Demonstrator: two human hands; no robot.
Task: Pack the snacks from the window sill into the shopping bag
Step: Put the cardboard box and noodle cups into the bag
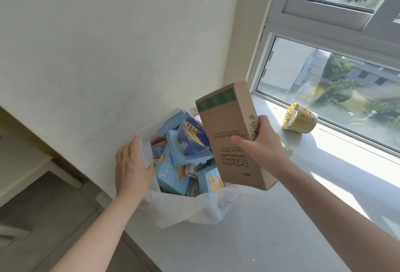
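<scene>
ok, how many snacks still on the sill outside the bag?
2. A yellow cup lies on its side by the window; a green item peeks out behind the right hand, which holds the brown box. More may be hidden behind hand or box.

Tilted brown box [229, 137] over white bag [194, 211] of blue boxes [171, 176]; yellow cup [299, 117] sideways on sill [281, 217]
</scene>
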